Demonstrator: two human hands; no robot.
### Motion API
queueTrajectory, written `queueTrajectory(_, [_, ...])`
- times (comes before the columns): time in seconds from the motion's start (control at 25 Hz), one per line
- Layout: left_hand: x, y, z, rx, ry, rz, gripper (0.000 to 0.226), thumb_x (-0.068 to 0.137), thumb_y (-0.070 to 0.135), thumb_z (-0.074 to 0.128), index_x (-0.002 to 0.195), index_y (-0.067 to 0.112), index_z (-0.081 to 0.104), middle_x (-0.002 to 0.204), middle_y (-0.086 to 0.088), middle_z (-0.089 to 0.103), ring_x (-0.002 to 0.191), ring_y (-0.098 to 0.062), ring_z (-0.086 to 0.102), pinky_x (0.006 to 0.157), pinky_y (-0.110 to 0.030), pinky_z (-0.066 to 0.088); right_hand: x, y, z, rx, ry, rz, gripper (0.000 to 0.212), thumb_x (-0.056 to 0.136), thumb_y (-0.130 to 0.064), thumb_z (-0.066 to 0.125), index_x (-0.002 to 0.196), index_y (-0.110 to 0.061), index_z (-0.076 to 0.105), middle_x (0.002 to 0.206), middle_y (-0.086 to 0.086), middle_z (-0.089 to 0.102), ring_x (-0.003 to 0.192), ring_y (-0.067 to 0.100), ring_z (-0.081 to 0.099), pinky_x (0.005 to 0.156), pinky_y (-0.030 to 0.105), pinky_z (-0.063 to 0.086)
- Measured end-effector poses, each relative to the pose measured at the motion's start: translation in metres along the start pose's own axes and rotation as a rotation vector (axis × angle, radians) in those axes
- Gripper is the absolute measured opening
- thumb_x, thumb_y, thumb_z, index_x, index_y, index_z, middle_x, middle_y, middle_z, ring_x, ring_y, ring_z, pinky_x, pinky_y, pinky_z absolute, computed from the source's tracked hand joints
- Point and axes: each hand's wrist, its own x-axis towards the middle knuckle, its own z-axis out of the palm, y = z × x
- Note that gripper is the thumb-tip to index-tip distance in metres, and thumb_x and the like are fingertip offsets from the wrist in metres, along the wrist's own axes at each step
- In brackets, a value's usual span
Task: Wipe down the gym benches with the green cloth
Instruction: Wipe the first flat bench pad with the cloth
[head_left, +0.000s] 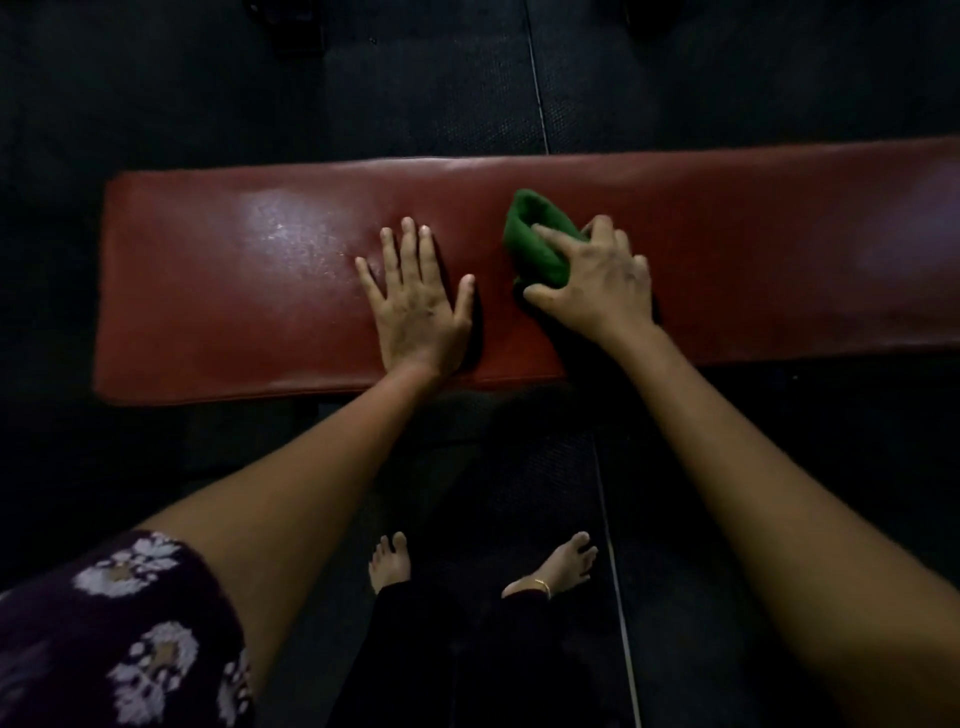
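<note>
Head view: your right hand (597, 283) grips the green cloth (535, 239), fingers curled over it, on the red bench (234, 312); your left hand (415, 306) presses flat beside, fingers spread.

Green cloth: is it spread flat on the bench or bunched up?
Bunched up. The green cloth sits as a thick wad on the red bench, gripped by the right hand; the left hand lies flat beside it.

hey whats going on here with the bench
A person is leaning over a red padded bench on a dark gym floor. Their right hand holds a bunched green cloth against the pad, near its middle. Their left hand rests flat on the pad beside it, fingers spread, apparently for support.
</note>
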Motion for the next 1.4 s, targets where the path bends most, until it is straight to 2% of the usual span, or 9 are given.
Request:
queueTrajectory(0.2, [-0.001,0.008,0.000,-0.045,0.032,-0.013,0.072,0.092,0.054,0.024,0.149,0.010,0.017,0.158,-0.008,0.011,0.146,-0.025,0.003,0.114,-0.048,-0.008,0.040,0.048,-0.020,0.098,0.070,0.410,0.064,0.083,-0.053,0.056,0.140,-0.029,0.040,0.137,0.013,0.036,0.126,0.032,0.037,0.100,0.044,0.033])
queueTrajectory(0.4, [-0.003,0.006,-0.002,-0.058,0.042,-0.020,0.077,0.087,0.057,0.017,0.148,0.010,0.022,0.157,-0.007,0.015,0.146,-0.025,0.005,0.115,-0.048,-0.004,0.039,-0.008,-0.006,-0.061,0.010,-0.052,0.066,0.083,-0.055,0.056,0.142,-0.033,0.037,0.136,0.012,0.036,0.124,0.030,0.037,0.098,0.043,0.033])
queueTrajectory(0.48, [-0.001,0.007,-0.003,-0.058,0.050,-0.029,0.079,0.086,0.058,0.016,0.148,0.011,0.022,0.158,-0.007,0.015,0.146,-0.024,0.005,0.116,-0.048,-0.004,0.049,0.011,-0.015,-0.050,-0.007,-0.094,0.065,0.083,-0.056,0.056,0.141,-0.035,0.037,0.136,0.012,0.036,0.125,0.030,0.037,0.100,0.044,0.034])
queueTrajectory(0.72, [-0.001,0.013,-0.003,-0.041,0.047,-0.045,0.079,0.085,0.057,0.016,0.148,0.010,0.022,0.158,-0.007,0.013,0.146,-0.024,0.003,0.115,-0.047,-0.007,0.073,0.116,-0.044,0.140,0.030,0.490,0.065,0.083,-0.056,0.054,0.140,-0.027,0.040,0.141,0.014,0.033,0.130,0.035,0.034,0.102,0.045,0.032])
queueTrajectory(1.04, [0.005,0.029,-0.011,-0.121,-0.014,-0.186,0.074,0.088,0.047,0.031,0.148,0.006,0.017,0.159,-0.009,0.003,0.146,-0.024,-0.006,0.112,-0.052,-0.013,-0.026,0.074,-0.004,-0.105,0.013,-0.175,0.071,0.082,-0.057,0.054,0.145,-0.037,0.028,0.131,0.011,0.038,0.116,0.029,0.038,0.089,0.040,0.034])
queueTrajectory(1.12, [0.007,0.054,-0.014,-0.211,0.014,-0.192,0.074,0.091,0.043,0.040,0.149,0.007,0.012,0.158,-0.011,-0.001,0.146,-0.025,-0.007,0.112,-0.052,-0.012,-0.025,0.113,-0.011,-0.103,0.021,-0.049,0.071,0.080,-0.058,0.055,0.144,-0.038,0.031,0.131,0.012,0.038,0.116,0.030,0.039,0.090,0.041,0.035])
queueTrajectory(1.24, [0.012,0.113,-0.011,-0.279,0.028,0.008,0.068,0.095,0.037,0.044,0.150,0.011,0.012,0.159,-0.008,0.000,0.146,-0.022,-0.003,0.114,-0.045,-0.011,-0.022,0.158,-0.019,0.080,0.123,0.346,0.069,0.080,-0.055,0.058,0.142,-0.033,0.037,0.129,0.014,0.040,0.117,0.034,0.040,0.093,0.044,0.036])
queueTrajectory(1.32, [0.015,0.151,-0.003,-0.290,-0.003,0.133,0.063,0.097,0.034,0.042,0.150,0.014,0.014,0.159,-0.006,0.003,0.146,-0.021,-0.002,0.114,-0.041,-0.011,-0.033,0.152,-0.011,0.062,0.150,0.320,0.070,0.079,-0.053,0.058,0.143,-0.033,0.037,0.127,0.013,0.040,0.116,0.033,0.041,0.093,0.044,0.036])
queueTrajectory(1.4, [0.015,0.177,0.008,-0.230,-0.037,0.195,0.057,0.100,0.038,0.032,0.150,0.019,0.015,0.159,-0.002,0.005,0.146,-0.018,-0.002,0.114,-0.042,-0.011,-0.050,0.149,-0.007,-0.016,0.097,0.099,0.071,0.079,-0.054,0.058,0.144,-0.037,0.033,0.127,0.012,0.040,0.113,0.030,0.041,0.091,0.044,0.037])
